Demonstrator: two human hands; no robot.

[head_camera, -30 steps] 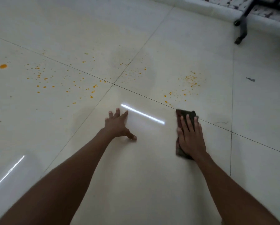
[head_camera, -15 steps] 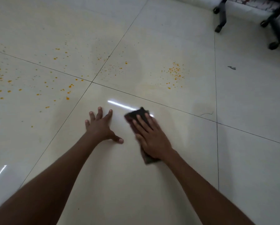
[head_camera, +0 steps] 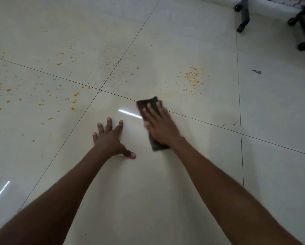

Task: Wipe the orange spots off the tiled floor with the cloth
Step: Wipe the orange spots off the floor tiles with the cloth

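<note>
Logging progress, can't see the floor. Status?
Left hand flat on tile, bracing. Right hand pressing cloth on grout line. Orange spots remain ahead and left. Nothing blocking.

You'll find no readable writing here — no words, labels, brand marks, numbers or signs on the tiled floor (head_camera: 165, 200), the dark cloth (head_camera: 149, 103), or the furniture legs (head_camera: 244, 15) at the far right.

Two bare, sleeveless forearms (head_camera: 219, 188)
</note>
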